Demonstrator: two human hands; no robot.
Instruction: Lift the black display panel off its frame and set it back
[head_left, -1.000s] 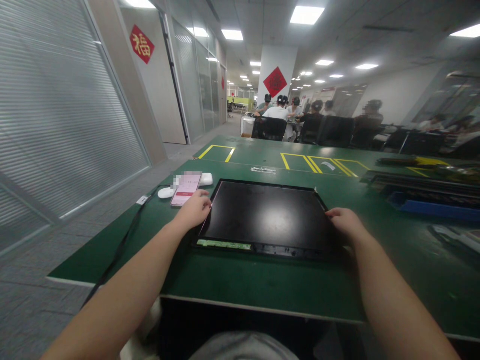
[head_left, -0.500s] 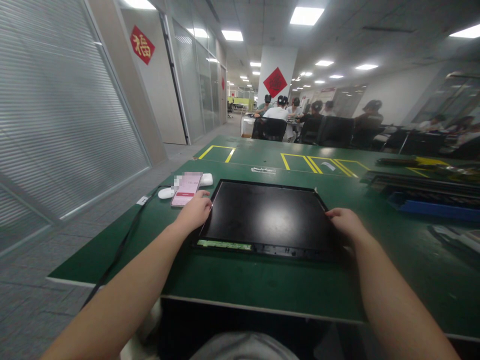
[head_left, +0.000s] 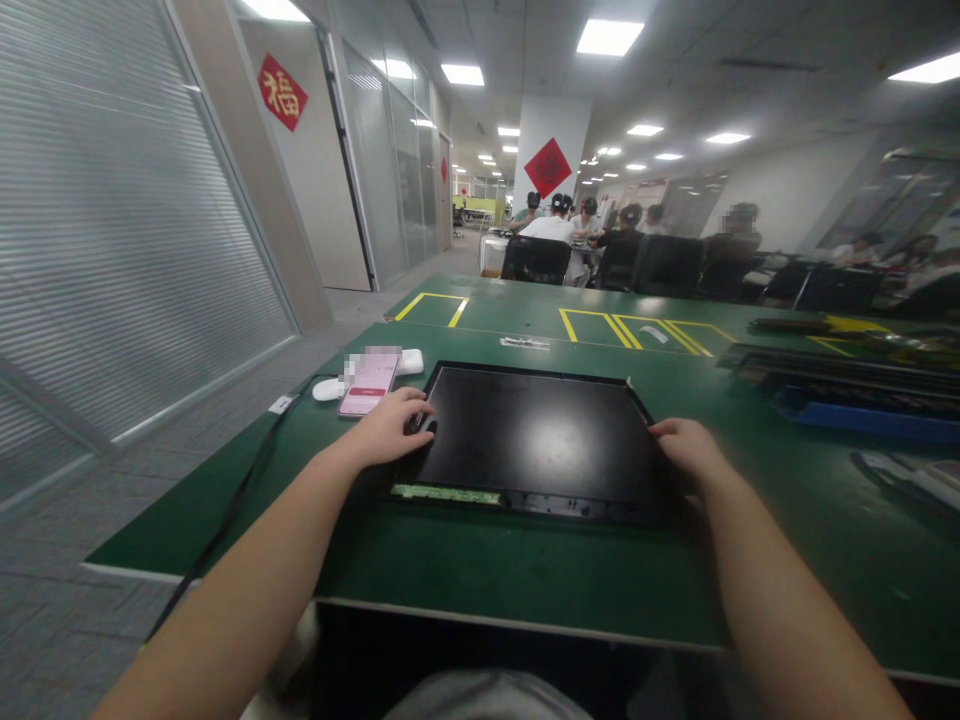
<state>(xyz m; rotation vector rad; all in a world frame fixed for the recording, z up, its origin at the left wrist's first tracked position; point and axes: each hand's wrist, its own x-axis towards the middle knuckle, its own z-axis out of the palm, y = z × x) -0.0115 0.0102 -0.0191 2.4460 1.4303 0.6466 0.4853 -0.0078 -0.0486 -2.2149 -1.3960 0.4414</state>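
Black screen panel (head_left: pixel 536 440) lies flat on green table (head_left: pixel 480 560), dead centre. Left hand (head_left: pixel 390 430) curled over its 9 o'clock edge, right hand (head_left: pixel 686 450) gripping 3 o'clock edge. Not lifted yet. Phone (head_left: pixel 367 380) at 10 o'clock.

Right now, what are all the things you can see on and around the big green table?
screen panel: one, black, flat on the near middle of the table
phone: one, pink screen, left of the panel
white case: one, just behind the phone
white oval thing: one, left of the phone
black cable: one, running off the table's left edge
table: green, with yellow tape boxes farther back
blue tray: one, far right
red diamond signs: two clear ones, on the pillar and left wall
people: several, seated far behind on black chairs
left hand: on the panel's left edge
right hand: on the panel's right edge
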